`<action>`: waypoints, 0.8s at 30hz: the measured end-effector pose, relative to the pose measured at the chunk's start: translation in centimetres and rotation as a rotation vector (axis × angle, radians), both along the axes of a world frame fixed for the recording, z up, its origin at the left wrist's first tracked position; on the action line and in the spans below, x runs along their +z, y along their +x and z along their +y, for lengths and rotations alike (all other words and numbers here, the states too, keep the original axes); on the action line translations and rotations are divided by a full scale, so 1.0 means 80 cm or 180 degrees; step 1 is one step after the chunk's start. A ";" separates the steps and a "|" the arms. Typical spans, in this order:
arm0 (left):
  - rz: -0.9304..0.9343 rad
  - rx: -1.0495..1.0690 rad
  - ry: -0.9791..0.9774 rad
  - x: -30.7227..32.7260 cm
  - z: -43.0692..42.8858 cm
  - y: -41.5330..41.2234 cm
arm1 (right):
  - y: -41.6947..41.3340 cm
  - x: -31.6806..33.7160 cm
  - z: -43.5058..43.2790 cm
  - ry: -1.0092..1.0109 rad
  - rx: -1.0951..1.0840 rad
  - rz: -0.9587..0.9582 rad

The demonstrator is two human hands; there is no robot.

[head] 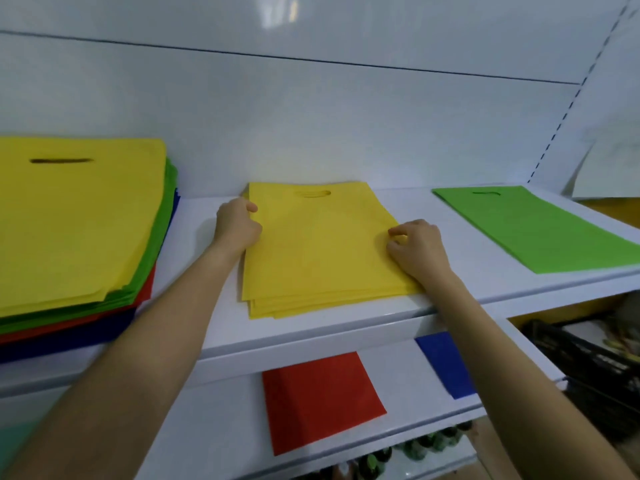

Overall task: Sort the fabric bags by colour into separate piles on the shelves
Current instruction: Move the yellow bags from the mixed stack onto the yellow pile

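Yellow bags [322, 251] lie in a small pile at the middle of the upper shelf [346, 330]. The left hand [237, 225] grips the pile's left edge with curled fingers, and the right hand [417, 249] pinches its right edge between thumb and bent forefinger. A mixed stack [79, 220] of yellow, green, red and blue sits to the left, a green bag [540, 226] lies well apart on the right, and a red bag [322, 400] and a blue bag [443, 362] lie on the lower shelf [214, 427].
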State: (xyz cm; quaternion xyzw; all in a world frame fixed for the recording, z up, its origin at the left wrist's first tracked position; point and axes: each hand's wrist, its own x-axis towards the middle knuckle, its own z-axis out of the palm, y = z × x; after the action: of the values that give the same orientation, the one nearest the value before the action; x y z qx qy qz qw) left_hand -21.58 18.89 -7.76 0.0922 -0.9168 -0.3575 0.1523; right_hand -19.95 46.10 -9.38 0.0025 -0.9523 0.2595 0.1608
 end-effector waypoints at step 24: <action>0.1559 0.0374 -0.0387 0.066 0.007 0.155 | 0.070 0.050 -0.088 -0.0759 0.2038 0.0696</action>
State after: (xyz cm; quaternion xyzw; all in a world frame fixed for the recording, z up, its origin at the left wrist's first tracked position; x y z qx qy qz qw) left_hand -9.16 19.44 -2.49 0.0467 -0.8655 -0.3040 0.3955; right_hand -14.36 39.06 -5.36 0.3097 -0.8434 0.4042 0.1714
